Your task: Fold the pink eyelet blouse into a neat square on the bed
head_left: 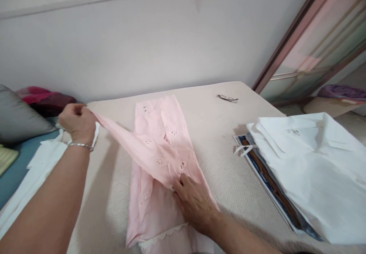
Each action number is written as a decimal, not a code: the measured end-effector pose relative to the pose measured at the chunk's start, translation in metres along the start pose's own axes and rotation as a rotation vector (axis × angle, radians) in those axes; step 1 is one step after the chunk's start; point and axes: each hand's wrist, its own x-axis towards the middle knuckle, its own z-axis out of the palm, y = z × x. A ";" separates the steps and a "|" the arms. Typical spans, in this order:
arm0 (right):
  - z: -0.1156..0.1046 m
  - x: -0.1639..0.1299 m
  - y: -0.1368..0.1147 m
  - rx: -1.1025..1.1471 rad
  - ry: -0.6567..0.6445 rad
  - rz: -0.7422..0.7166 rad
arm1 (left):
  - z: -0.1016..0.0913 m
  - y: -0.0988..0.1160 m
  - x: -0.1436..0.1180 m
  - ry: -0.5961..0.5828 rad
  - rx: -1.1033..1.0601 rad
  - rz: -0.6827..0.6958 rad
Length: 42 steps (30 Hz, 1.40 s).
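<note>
Pink eyelet cotton garment [160,158] lies on the bed [228,162], long axis running near to far; it looks light, limp (no stiffness) and best taken by edges or corners. Left hand [77,122] pinches one corner, lifted out leftward; right hand [194,202] presses flat and open on the middle fold.

no legible text, labels, numbers, or signs

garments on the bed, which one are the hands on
The pink garment in the middle: left hand lifts its corner, right hand presses it. The white shirt lies untouched.
</note>
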 end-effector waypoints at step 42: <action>0.003 -0.007 0.008 0.288 -0.026 0.141 | 0.118 0.110 -0.170 -0.806 0.203 0.781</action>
